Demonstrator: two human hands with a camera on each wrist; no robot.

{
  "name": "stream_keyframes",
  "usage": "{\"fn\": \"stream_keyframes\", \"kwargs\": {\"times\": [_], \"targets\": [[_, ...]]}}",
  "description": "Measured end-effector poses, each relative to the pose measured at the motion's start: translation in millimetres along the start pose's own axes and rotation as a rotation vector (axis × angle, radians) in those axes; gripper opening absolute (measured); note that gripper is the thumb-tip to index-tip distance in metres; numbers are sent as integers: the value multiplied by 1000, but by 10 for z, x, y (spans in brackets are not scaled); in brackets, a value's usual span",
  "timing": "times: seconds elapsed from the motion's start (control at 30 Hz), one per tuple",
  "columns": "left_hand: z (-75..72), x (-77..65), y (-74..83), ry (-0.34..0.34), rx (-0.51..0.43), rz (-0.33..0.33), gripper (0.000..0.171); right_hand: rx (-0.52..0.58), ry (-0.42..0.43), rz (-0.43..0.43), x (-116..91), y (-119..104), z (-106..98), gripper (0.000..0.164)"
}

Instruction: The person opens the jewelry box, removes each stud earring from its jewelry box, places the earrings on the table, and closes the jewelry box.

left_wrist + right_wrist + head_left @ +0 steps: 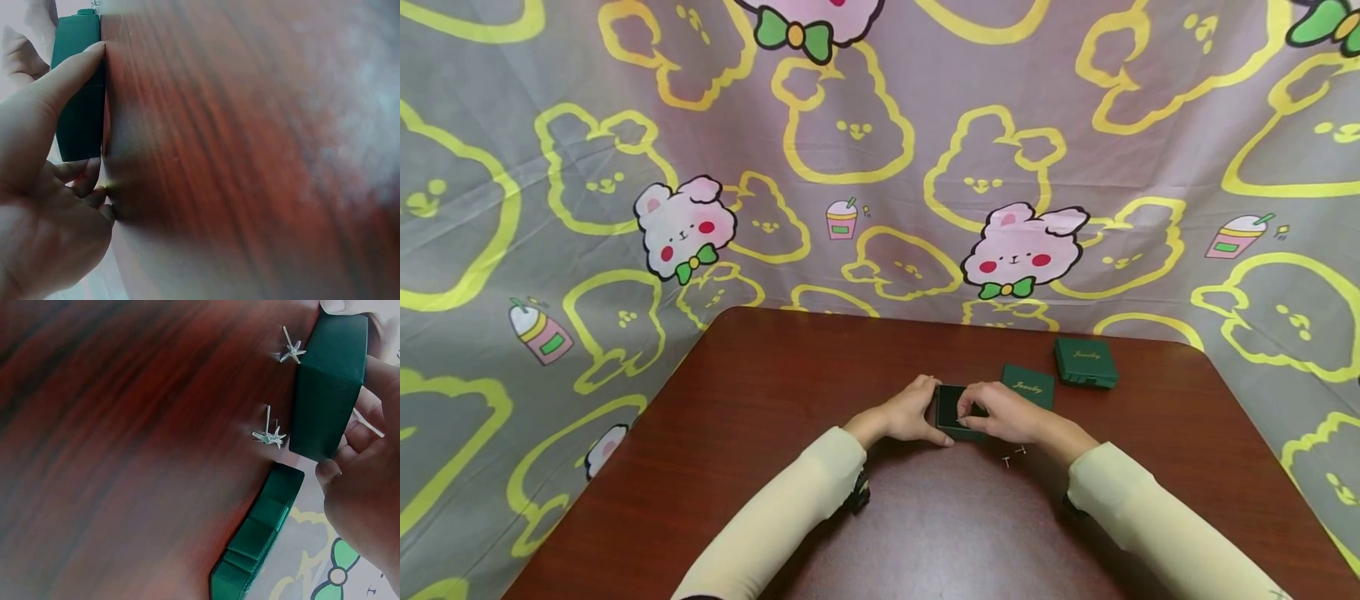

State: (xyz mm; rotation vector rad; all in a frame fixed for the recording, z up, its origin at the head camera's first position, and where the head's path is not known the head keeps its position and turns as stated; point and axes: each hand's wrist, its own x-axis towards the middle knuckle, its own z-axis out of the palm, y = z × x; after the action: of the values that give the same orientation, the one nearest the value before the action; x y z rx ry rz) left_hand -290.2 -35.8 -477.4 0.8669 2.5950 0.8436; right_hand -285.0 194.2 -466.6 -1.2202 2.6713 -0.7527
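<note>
An uncovered dark green jewelry box (961, 433) with a black inside sits on the table. My left hand (917, 412) grips it from the left, its thumb (81, 69) along the near wall and the other fingers around the end. Over the box, my right hand (1000, 410) has its fingers curled down to the black inside. A thin silver pin (369, 423) shows between these fingers, its far end hidden. Two small silver star-shaped pieces with straight posts, one star piece (270, 436) and another star piece (292, 353), lie on the table close to the box's near right side.
A flat green piece marked "Jewelry" (1028, 384) lies right behind my right hand. Farther back right stands a shut green jewelry box (1086, 363). The brown wooden table (775, 375) meets a patterned cloth (880, 150) at the back and sides.
</note>
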Motion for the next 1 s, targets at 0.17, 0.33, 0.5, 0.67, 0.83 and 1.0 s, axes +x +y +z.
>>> {"fn": "stream_keyframes", "kwargs": {"times": [0.17, 0.33, 0.5, 0.67, 0.83, 1.0], "targets": [[-8, 2, 0, 5, -2, 6, 86, 34, -9, -6, 2, 0, -11, 4], [5, 0, -10, 2, -2, 12, 85, 29, -16, 9, 0, 0, 3, 4], [9, -5, -11, 1, -4, 10, 85, 40, -24, 29, 1, -13, 13, 5], [0, -15, 2, 5, -14, 14, 84, 45, -20, 31, 12, -25, 12, 5], [5, -23, 1, 0, -28, 16, 80, 57, -23, 30, 10, -34, 22, 8], [11, -26, 13, 8, -18, 9, 85, 30, -30, 19, 9, -37, 11, 9]]}}
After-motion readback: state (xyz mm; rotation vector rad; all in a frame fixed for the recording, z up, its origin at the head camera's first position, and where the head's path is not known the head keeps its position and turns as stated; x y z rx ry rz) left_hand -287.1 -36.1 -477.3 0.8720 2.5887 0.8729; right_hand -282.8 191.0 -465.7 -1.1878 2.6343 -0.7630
